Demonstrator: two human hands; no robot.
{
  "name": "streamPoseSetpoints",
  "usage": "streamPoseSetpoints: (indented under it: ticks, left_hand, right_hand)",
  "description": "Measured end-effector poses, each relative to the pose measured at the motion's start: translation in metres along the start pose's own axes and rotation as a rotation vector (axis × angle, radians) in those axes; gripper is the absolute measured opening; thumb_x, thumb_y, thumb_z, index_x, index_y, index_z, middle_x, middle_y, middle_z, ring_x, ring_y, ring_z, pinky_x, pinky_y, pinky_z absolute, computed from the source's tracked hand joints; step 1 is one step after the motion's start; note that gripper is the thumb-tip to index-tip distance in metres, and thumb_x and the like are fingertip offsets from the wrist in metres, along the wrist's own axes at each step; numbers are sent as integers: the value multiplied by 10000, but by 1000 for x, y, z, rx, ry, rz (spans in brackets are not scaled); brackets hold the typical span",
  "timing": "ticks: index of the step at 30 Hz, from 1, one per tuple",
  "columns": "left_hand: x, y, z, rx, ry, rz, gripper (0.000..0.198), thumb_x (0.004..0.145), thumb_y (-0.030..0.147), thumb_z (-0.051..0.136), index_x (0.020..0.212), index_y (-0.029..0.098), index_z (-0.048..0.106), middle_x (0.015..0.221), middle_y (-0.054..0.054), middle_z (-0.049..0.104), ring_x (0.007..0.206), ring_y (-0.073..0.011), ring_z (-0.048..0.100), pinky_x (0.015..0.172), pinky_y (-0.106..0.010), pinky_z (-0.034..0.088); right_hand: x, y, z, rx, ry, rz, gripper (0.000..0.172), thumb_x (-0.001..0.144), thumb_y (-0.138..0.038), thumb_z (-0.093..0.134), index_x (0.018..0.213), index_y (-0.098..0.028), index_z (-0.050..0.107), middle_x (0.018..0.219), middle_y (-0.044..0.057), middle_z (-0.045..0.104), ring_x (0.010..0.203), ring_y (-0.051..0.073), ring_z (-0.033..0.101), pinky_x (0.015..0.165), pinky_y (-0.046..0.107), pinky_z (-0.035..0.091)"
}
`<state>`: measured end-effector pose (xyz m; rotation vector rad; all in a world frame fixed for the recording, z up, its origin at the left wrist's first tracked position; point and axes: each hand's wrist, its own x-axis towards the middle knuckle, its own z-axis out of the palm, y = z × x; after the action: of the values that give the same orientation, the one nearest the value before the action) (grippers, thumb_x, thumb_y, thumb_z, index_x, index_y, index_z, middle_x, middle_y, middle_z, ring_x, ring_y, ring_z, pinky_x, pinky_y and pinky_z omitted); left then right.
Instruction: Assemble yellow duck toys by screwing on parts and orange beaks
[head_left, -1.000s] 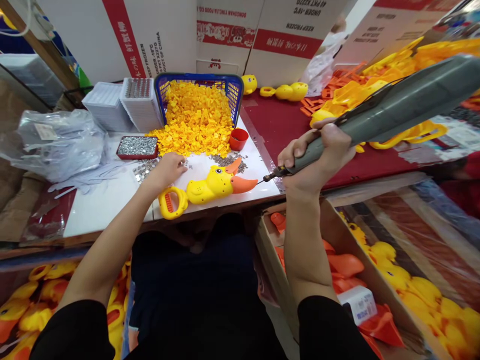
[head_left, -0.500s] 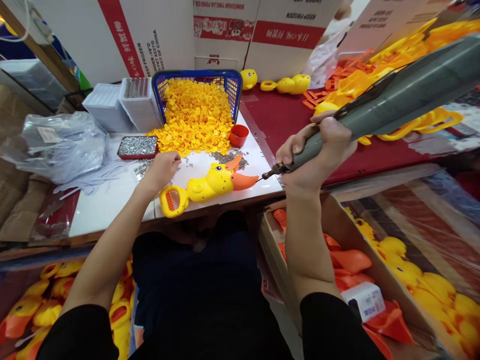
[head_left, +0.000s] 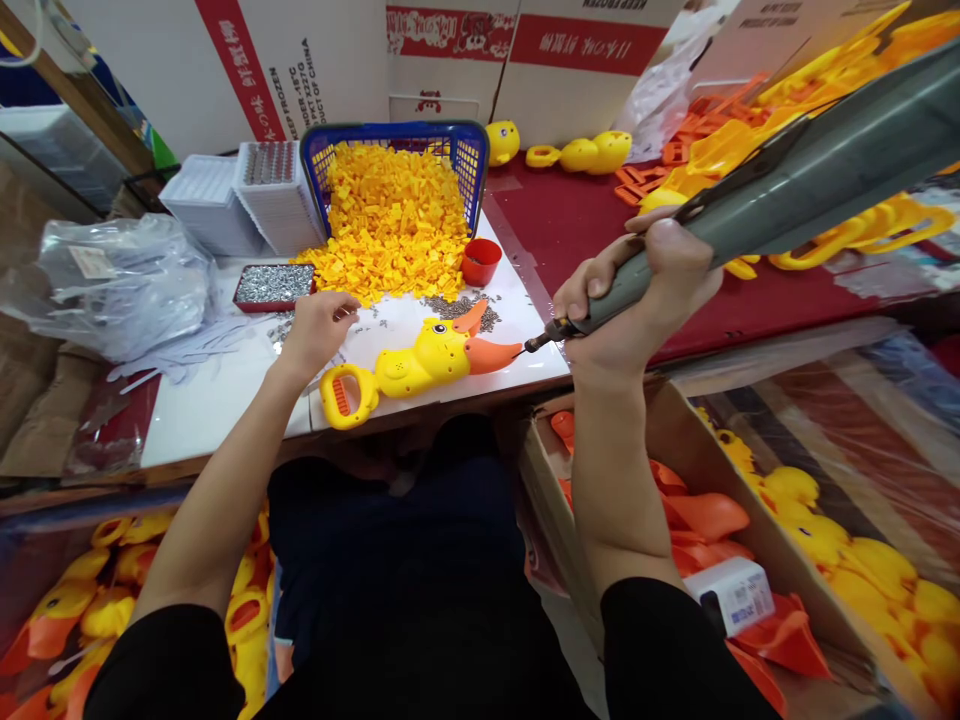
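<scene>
My right hand (head_left: 637, 290) is wrapped round a grey electric screwdriver (head_left: 787, 170), its thin bit pointing left, near the tip of an orange beak. That beak belongs to a yellow duck-shaped toy (head_left: 424, 362) with a ring handle, lying on its side on the white table top. Left of the toy, my left hand (head_left: 321, 328) hovers with thumb and fingers pinched together; whatever is between them is too small to make out. Close to it are a red tray of small silver metal parts (head_left: 274, 285) and a heap of small yellow plastic pieces (head_left: 394, 255).
A blue basket (head_left: 315, 165) lies tipped behind the yellow pieces. Loose screws (head_left: 484, 312) lie by a red cup (head_left: 481, 262). White trays (head_left: 274, 200) and a plastic bag (head_left: 135, 280) stand left. Below right is a cardboard box (head_left: 675, 410) of orange parts.
The view has shifted slightly. My left hand stays near the small parts with its fingers pinched, and the screwdriver's bit remains by the beak tip. The toy lies as before.
</scene>
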<state>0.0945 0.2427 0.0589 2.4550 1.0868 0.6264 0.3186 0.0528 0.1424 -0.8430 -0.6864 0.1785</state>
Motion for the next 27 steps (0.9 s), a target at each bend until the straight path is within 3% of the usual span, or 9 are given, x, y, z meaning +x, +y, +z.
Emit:
streamPoseSetpoints:
  ticks: [4,9,14,17,22,27]
  left_hand:
    - [-2,-1,0,-20,20,-21,191,899,236,590,957,187,766,1081,-81,822,1016,-246,751,988,-344,543]
    - [-4,-1,-3,-11,34,-29,201,921,225,581,988,178,764,1104,-84,821,1036,-246,751,1007,-366,547]
    - [-21,7,0,-238,204,-48,110,836,198,707,935,173,747,952,-45,820,895,-201,776,922,-326,612]
    - [-48,25,5,-351,318,27,115,819,208,767,928,180,741,889,-16,813,822,-182,789,833,-294,638]
    - [-106,77,19,-216,453,325,76,908,187,763,981,204,767,909,-6,835,804,-162,809,785,-234,643]
    - [-140,117,33,-356,468,343,328,883,79,783,1187,184,718,1006,-35,843,886,-171,819,894,-241,653]
  right_hand:
    - [1,2,1,-70,-2,-13,347,818,-602,711,780,-303,538,499,-93,308,344,94,261,384,297,240]
    - [1,3,3,-69,14,13,327,850,-576,670,774,-295,520,487,-89,304,354,94,237,384,300,212]
    - [-1,-2,8,-55,29,32,333,850,-576,645,758,-285,513,479,-104,306,334,82,243,357,278,218]
    - [-5,-8,13,4,39,71,260,851,-505,605,758,-281,513,465,-111,302,319,86,246,330,265,207]
    - [-20,-31,26,46,-92,131,190,857,-430,590,794,-281,491,466,-111,297,312,84,268,311,239,267]
    - [-33,-57,32,5,-254,184,295,833,-514,656,762,-280,491,426,-115,346,278,98,322,292,252,310]
